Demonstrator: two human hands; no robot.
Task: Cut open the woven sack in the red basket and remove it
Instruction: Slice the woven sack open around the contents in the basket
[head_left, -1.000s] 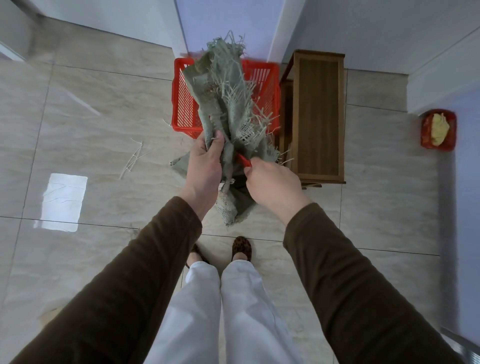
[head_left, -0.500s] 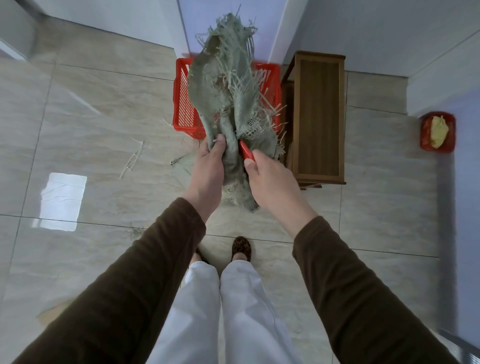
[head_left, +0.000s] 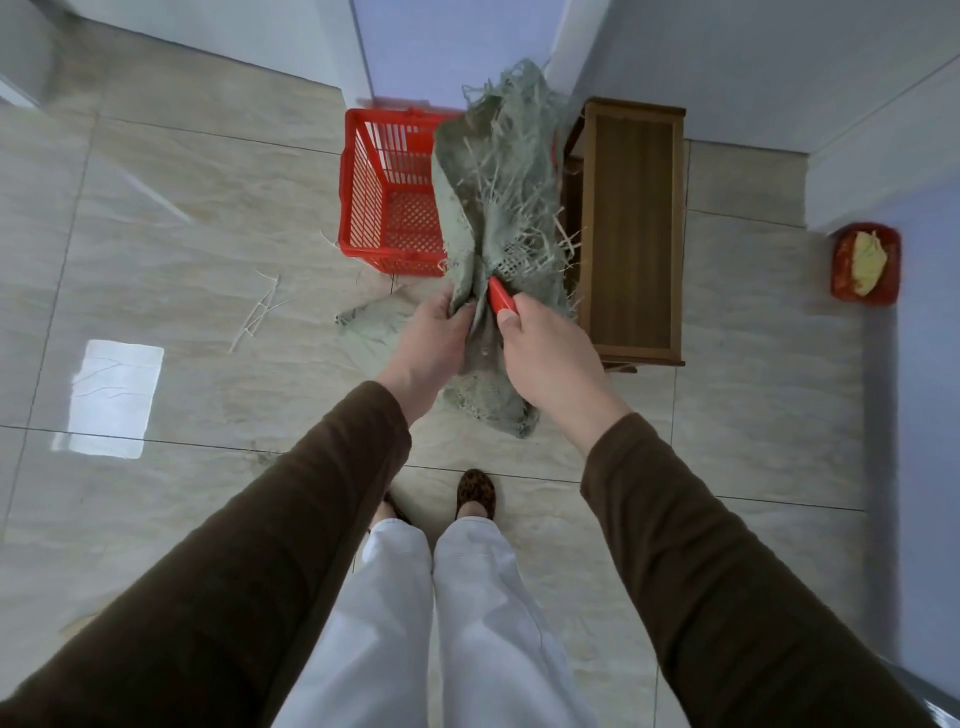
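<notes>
A frayed grey-green woven sack (head_left: 493, 197) hangs bunched in the air in front of me, over the right side of the red basket (head_left: 387, 208). My left hand (head_left: 434, 338) grips the sack at its gathered middle. My right hand (head_left: 545, 353) holds a red-handled cutter (head_left: 501, 299) against the sack; its blade is hidden in the fabric. The sack's lower end droops below my hands. The visible left part of the basket holds nothing.
A wooden stool (head_left: 631, 228) stands right of the basket. A loose piece of sack (head_left: 371, 325) and pale strands (head_left: 260, 312) lie on the tiled floor. A small red tray with a yellow cloth (head_left: 865, 262) sits far right by the wall. My feet (head_left: 475, 493) are below.
Both hands have carried the sack to the right, so more of the basket's inside shows on the left. The cutter stays against the fabric.
</notes>
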